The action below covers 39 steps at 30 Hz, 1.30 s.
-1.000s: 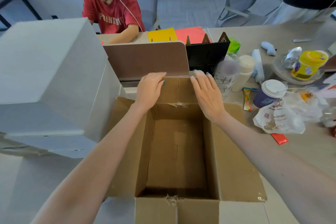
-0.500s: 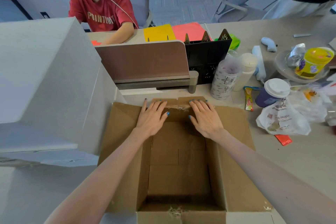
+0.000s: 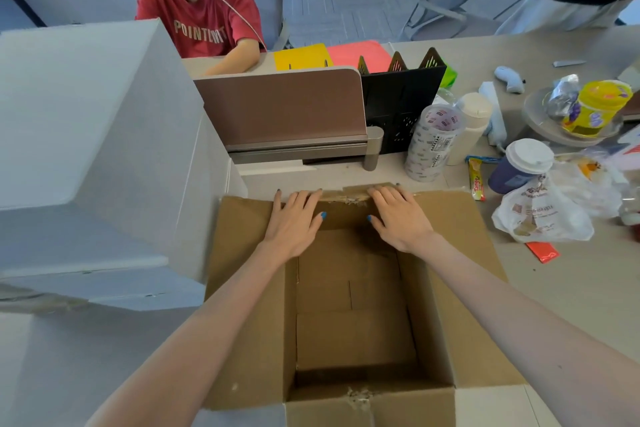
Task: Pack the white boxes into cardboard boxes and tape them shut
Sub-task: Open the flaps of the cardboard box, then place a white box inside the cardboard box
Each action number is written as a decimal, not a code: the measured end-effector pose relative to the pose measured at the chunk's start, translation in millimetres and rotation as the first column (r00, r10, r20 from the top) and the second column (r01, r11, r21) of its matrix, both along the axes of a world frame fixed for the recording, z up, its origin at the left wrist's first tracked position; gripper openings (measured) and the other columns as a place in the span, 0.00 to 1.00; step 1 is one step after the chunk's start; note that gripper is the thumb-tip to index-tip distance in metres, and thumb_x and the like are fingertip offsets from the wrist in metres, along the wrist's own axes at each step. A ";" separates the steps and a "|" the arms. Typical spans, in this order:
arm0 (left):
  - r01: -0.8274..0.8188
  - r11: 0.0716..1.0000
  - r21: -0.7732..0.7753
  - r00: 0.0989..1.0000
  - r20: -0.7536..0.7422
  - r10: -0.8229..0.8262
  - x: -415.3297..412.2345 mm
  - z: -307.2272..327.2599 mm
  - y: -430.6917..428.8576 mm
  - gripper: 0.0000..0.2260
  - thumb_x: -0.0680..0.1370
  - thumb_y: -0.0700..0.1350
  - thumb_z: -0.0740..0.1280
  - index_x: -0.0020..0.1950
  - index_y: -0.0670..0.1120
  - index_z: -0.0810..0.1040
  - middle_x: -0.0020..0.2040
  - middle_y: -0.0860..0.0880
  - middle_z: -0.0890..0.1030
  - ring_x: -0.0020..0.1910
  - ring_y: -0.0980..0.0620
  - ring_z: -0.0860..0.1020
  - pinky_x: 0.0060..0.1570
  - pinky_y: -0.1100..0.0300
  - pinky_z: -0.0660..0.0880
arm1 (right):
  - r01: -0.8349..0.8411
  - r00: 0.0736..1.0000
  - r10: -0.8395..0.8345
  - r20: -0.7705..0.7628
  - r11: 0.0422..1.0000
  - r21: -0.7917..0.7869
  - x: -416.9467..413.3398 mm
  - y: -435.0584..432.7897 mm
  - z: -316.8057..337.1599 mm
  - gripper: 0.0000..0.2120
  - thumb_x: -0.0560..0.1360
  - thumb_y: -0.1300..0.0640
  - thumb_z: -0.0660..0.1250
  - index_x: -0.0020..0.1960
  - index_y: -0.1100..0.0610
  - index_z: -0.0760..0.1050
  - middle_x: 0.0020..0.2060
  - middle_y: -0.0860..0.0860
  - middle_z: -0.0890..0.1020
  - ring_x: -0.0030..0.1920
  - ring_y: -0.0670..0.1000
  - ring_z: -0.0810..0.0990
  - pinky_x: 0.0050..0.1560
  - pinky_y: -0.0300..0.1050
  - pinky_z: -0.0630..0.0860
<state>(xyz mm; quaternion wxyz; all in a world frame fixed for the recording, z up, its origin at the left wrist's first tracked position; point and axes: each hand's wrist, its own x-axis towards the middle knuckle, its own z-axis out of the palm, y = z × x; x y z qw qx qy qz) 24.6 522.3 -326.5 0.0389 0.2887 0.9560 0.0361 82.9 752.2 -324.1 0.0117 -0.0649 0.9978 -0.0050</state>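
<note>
Office desk setup, beige table [image 3: 571, 295] with a low brown divider [image 3: 280, 111] across the back and another person in a red shirt [image 3: 204, 21] sitting beyond it. Only one view to go on, the head camera.

Open cardboard box [image 3: 353, 308] sits right in front, empty inside, all four flaps folded outward. Left hand [image 3: 294, 222] and right hand [image 3: 401, 217] both lie flat on the far flap, fingers spread and pressing it down, nothing pinched. Torn tape residue shows on the flap edge between them.

White boxes [image 3: 90, 156] are stacked just beside the carton on the left, touching its left flap or nearly so. They look big, stiff and smooth-sided, probably light-ish for their bulk but awkward, so I'd grab one with both palms on opposite sides rather than by a corner. Fit looks snug, hard to judge though.

Clutter on the right: roll of clear tape [image 3: 433, 146] near the far right corner of the carton, white bottle [image 3: 471, 125], lidded coffee cup [image 3: 519, 166], plastic bag [image 3: 540, 215], black file rack [image 3: 401, 104]. None of it blocks the opening, but the right flap lies close to the bag.
</note>
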 end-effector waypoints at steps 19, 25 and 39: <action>-0.208 0.879 0.430 0.913 -0.238 0.332 143.6 116.3 -117.7 0.11 0.82 0.46 0.58 0.60 0.45 0.75 0.58 0.47 0.77 0.53 0.49 0.76 0.54 0.53 0.73 | -0.084 0.969 -0.008 -0.246 0.929 -0.361 90.6 -134.5 99.1 0.11 0.82 0.53 0.58 0.61 0.55 0.72 0.56 0.49 0.78 0.51 0.48 0.80 0.47 0.39 0.78; -0.272 0.844 0.462 0.815 -0.356 0.458 178.7 154.4 -179.2 0.10 0.81 0.46 0.60 0.57 0.44 0.77 0.54 0.46 0.78 0.50 0.46 0.78 0.48 0.53 0.71 | -0.173 0.937 0.038 -0.348 0.915 -0.365 106.6 -188.0 140.2 0.13 0.81 0.55 0.58 0.63 0.57 0.72 0.55 0.51 0.79 0.48 0.50 0.80 0.41 0.37 0.73; -0.369 0.548 0.750 0.624 -0.237 0.745 144.9 217.2 -285.0 0.18 0.81 0.55 0.59 0.64 0.43 0.68 0.61 0.44 0.69 0.59 0.45 0.71 0.47 0.51 0.70 | -0.105 0.925 -0.106 -0.365 0.851 -0.515 84.9 -284.1 217.0 0.22 0.82 0.45 0.54 0.69 0.59 0.65 0.62 0.55 0.78 0.57 0.56 0.79 0.51 0.50 0.74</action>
